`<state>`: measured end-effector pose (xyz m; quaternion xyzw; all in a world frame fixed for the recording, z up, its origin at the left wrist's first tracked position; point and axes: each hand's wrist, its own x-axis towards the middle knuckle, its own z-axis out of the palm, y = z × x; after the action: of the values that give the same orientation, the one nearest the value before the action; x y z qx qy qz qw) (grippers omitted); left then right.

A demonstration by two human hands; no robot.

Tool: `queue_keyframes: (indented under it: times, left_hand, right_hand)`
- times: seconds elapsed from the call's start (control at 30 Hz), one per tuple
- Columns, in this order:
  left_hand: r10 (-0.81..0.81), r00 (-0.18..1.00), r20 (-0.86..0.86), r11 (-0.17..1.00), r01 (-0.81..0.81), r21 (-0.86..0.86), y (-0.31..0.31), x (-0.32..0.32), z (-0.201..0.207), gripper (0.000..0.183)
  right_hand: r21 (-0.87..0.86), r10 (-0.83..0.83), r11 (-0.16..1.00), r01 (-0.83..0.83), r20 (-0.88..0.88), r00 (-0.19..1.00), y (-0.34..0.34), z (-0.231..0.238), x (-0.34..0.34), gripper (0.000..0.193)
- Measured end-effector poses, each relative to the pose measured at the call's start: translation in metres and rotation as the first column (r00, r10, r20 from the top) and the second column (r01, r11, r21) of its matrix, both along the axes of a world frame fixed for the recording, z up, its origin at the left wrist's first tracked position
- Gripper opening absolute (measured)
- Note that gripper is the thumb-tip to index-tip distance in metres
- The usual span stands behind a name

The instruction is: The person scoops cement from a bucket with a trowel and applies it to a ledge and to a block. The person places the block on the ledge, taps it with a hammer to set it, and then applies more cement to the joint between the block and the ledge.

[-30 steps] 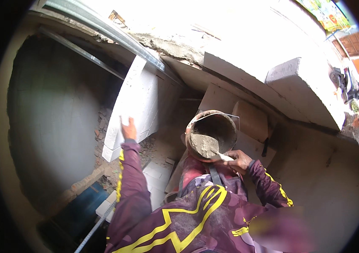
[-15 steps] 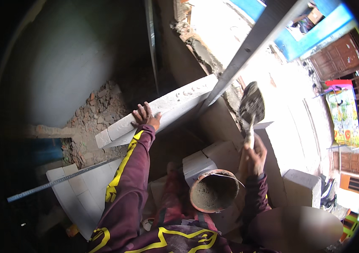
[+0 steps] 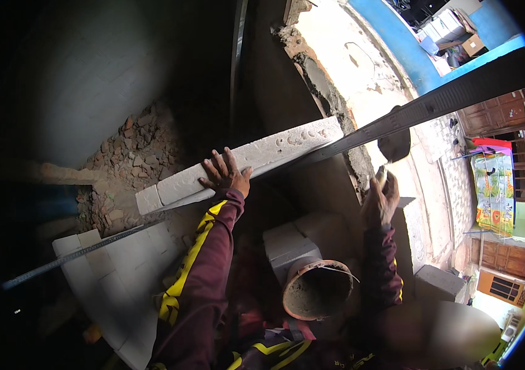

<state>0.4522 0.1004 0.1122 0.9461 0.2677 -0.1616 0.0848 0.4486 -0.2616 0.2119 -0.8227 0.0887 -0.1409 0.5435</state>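
My left hand (image 3: 228,176) rests with spread fingers on top of a thin wall of pale blocks (image 3: 262,151). My right hand (image 3: 381,197) is closed around the handle of a trowel (image 3: 396,147). Its dark blade is out over the rough broken wall edge (image 3: 356,161), partly hidden behind a slanting metal bar (image 3: 441,108). Below and between my arms stands a bucket (image 3: 288,301) with grey mortar inside and a thin wire handle.
Brick rubble (image 3: 130,151) lies beyond the block wall. Pale blocks (image 3: 114,271) are laid at lower left under a long metal strip (image 3: 68,262). Other blocks (image 3: 288,245) stand beside the bucket. A rounded blurred shape (image 3: 441,333) fills the lower right.
My right hand has moved the trowel forward, so the bar now partly covers its blade. My left hand stays on the block wall, fingers spread wider. The whole view has turned slightly.
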Motion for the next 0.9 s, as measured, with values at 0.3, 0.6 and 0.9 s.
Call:
queue_keyframes:
  times: [0.3,0.6,0.9]
  left_hand:
    - [-0.011,1.0,0.021,1.0,0.011,-0.003,0.002,0.002,0.004,0.101]
    - [-0.279,0.87,0.406,0.506,0.493,-0.708,-0.088,-0.171,0.028,0.063]
    - [-0.289,0.942,0.17,0.485,0.297,-0.822,-0.14,-0.306,0.033,0.067]
  right_hand:
    - [0.15,0.149,0.986,-0.074,-0.593,0.791,-0.029,0.134,-0.309,0.04]
    - [-0.493,-0.173,0.7,-0.517,-0.819,0.547,-0.027,0.008,-0.368,0.032]
    - [-0.307,-0.033,0.852,-0.423,-0.84,0.542,0.047,-0.062,-0.367,0.026]
